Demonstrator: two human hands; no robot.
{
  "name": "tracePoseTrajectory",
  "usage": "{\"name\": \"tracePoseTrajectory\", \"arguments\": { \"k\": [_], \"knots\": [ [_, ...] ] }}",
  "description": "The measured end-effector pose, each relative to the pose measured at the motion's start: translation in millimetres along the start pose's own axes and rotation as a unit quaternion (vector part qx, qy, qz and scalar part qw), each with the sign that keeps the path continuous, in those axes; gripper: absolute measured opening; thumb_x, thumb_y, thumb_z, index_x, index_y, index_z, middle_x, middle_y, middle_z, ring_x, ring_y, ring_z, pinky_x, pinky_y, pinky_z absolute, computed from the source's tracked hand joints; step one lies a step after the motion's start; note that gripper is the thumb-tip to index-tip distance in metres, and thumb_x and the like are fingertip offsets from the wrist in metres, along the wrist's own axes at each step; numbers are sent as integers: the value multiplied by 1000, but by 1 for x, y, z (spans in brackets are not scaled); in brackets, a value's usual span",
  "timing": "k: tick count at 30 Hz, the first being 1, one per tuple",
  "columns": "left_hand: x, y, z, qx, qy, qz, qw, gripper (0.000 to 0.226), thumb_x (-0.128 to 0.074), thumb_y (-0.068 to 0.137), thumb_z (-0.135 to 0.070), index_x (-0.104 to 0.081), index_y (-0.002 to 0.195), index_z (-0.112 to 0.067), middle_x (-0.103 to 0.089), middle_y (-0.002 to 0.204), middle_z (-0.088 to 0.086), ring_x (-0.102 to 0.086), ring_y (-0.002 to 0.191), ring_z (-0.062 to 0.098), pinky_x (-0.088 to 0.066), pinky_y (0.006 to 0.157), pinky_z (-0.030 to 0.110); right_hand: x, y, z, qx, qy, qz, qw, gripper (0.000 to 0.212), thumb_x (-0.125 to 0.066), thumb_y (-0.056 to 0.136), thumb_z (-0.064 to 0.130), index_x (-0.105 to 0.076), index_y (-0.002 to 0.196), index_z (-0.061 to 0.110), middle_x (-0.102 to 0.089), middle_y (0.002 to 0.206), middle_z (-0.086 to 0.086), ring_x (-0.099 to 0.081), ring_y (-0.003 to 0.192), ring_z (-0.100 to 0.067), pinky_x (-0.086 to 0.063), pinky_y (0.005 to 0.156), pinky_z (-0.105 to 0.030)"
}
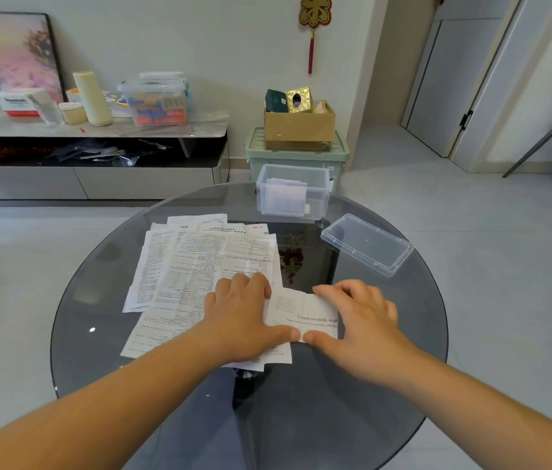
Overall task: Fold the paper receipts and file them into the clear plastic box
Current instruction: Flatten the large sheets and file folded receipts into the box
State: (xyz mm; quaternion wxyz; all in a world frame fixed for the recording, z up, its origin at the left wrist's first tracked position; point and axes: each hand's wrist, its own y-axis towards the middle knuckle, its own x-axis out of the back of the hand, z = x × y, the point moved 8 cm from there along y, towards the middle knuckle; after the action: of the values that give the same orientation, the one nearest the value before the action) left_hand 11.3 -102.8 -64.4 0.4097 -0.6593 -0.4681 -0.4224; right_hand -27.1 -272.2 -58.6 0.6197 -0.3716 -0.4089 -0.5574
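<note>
One folded receipt (301,312) lies under both your hands at the near middle of the round glass bench (98,351), its left edge overlapping the loose pile of unfolded receipts (196,266). Your left hand (244,313) lies flat on the sheet's left edge and the pile, thumb on the near edge. Your right hand (362,320) arches over the right side, its fingers (327,290) on the far edge, and its thumb almost meets the other thumb. Neither hand grips anything; both press down.

You seem to be setting a crease, so pin the sheet with one hand and slide the other firmly along the fold. Check that the edges line up before you flatten. Watch the pile: a sheet beneath could drag along when you lift, so draw the folded piece clear to the right first.

Judge the size against the clear plastic box (293,193), which stands open at the far edge of the bench with folded papers already inside on its left. Its lid (366,244) lies apart, to the right.
</note>
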Motion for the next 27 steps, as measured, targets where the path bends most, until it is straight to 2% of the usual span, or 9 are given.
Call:
{"name": "tracePoseTrajectory", "arguments": {
  "k": [4,7,11,16,20,22,24,27],
  "knots": [
    [2,2,4,-2,-25,42,999,64,-71,80,-60,-35,128,-38,-43,129,-8,-37,115,16,-38,106,41,3,1,-17,-24,-5,38,999,78,-62,83,65,-23,149,47,-22,150,14,-12,143,-15,-13,115,-40],
    [6,1,6,-8,-55,69,996,65,-75,84,-47,-36,135,-39,-47,130,-8,-43,115,16,-42,106,41,6,-1,-25,-31,-3,65,997,82,-64,83,65,-20,151,48,-18,155,14,-9,146,-15,-10,118,-43],
    [9,0,3,-17,-58,81,995,67,-75,85,-43,-35,140,-43,-46,133,-6,-43,119,18,-41,107,41,8,-1,-26,-27,-3,77,997,81,-66,85,61,-20,151,49,-16,158,13,-7,147,-16,-9,118,-44],
    [8,-1,-1,-27,-20,88,996,93,-72,87,-47,-7,154,-48,-35,149,-1,-36,134,24,-34,114,49,13,-3,-27,-20,22,73,997,85,-70,84,54,-18,151,49,-20,157,17,-9,146,-15,-10,118,-44],
    [8,-6,-19,-83,-2,79,993,91,-68,92,-34,-3,155,-49,-23,157,-3,-27,141,23,-28,116,45,18,-8,-17,-2,53,33,998,88,-76,81,47,-21,150,47,-19,153,18,-14,143,-13,-18,119,-41],
    [8,-6,-20,-92,-11,84,992,91,-68,93,-32,-3,154,-49,-22,158,-5,-25,143,23,-27,117,45,20,-12,-3,47,39,0,998,81,-75,82,46,-27,147,45,-19,147,21,-15,138,-10,-22,117,-34],
    [8,-7,-19,-101,-16,87,991,86,-68,93,-33,-10,154,-47,-25,159,-7,-25,143,21,-25,117,45,20,-18,14,114,15,-29,993,61,-67,87,47,-38,141,42,-25,138,23,-21,132,-7,-22,111,-26],
    [11,-10,-19,-115,-25,76,990,76,-70,91,-38,-25,152,-43,-30,157,-12,-27,142,17,-26,116,41,9,-23,27,150,-11,-8,989,45,-54,94,50,-47,137,37,-37,132,23,-30,124,-4,-25,108,-25]
  ]
}}
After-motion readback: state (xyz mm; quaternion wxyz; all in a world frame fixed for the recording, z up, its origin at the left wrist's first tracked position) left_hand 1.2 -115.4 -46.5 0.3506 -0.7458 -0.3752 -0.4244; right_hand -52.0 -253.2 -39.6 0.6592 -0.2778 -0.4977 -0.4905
